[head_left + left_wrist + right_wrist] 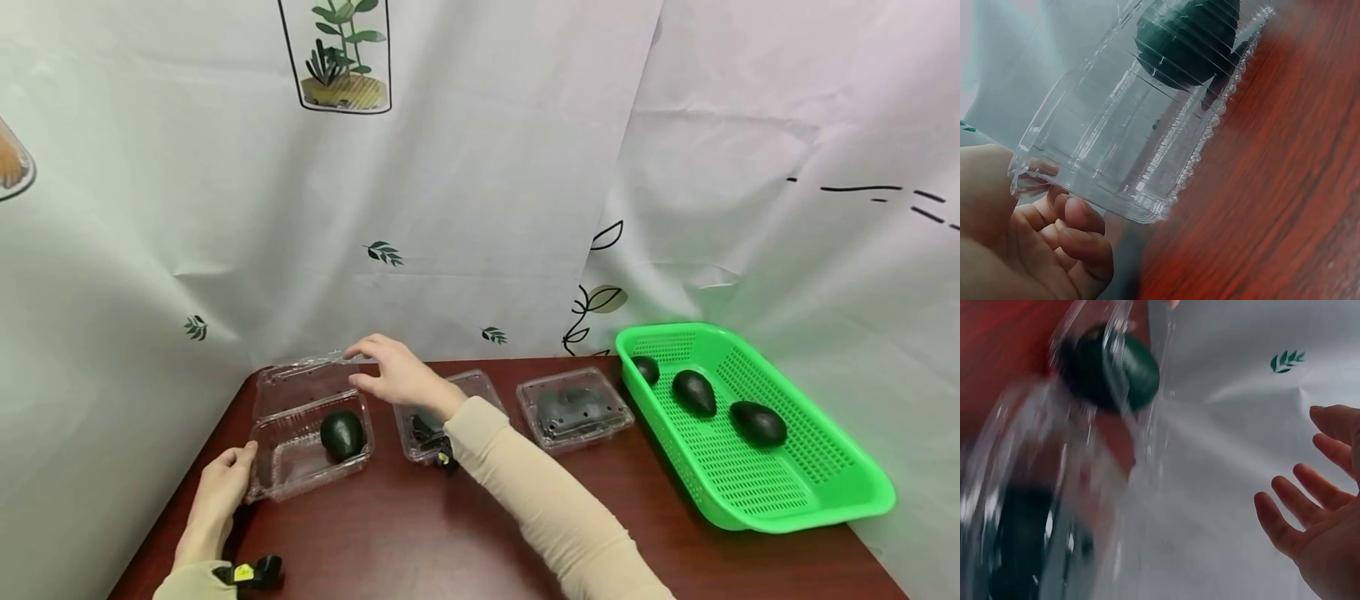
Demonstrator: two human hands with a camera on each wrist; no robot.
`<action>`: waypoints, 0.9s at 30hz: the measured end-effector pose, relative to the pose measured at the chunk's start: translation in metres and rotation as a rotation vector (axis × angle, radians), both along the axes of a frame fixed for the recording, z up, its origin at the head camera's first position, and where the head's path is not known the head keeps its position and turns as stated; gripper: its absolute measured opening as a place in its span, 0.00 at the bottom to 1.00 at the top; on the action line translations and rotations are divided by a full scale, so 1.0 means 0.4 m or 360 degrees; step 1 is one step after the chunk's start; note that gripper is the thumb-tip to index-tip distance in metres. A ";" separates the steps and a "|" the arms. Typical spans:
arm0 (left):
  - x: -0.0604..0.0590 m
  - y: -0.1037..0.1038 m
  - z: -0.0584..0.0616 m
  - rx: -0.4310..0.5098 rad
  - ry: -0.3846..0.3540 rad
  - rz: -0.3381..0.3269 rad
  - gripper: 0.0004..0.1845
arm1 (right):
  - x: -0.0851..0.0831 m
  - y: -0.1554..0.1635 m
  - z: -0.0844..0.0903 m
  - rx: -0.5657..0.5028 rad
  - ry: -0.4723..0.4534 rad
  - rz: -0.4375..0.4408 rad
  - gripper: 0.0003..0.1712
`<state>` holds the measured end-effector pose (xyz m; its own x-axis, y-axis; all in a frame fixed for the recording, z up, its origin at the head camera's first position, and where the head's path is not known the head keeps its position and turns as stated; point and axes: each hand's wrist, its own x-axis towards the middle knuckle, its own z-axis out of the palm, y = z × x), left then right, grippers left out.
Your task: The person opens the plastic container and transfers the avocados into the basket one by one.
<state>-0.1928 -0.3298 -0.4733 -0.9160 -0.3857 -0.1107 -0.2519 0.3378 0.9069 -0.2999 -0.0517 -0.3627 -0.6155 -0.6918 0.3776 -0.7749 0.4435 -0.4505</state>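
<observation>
From my remote seat I saw the clear plastic clamshell box [311, 450] sitting near the left front of the dark red wooden table [420, 533] with one dark green avocado [342, 434] inside, its hinged lid [300, 385] standing open. The left hand [221, 492] gripped the box's near left corner with curled fingers [1079, 225], while the right hand [393, 375] hovered at the lid's top edge, fingers [1291, 519] spread and relaxed, holding nothing. I could read no writing anywhere; two more clear boxes [573, 408] and a bright green perforated basket [780, 492] holding three avocados filled the right side, leaving bare table along the front.
</observation>
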 end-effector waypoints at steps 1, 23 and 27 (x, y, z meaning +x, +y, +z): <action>0.000 0.002 -0.001 -0.0001 0.0004 0.0008 0.24 | 0.000 -0.012 -0.006 -0.0031 -0.0031 0.0001 0.20; -0.005 0.014 -0.010 -0.0002 0.0050 0.0108 0.22 | 0.010 -0.185 -0.104 -0.0017 -0.0400 -0.0179 0.18; -0.006 0.014 -0.009 -0.0022 0.0045 0.0127 0.23 | 0.028 -0.196 -0.126 0.0131 -0.0384 -0.0272 0.21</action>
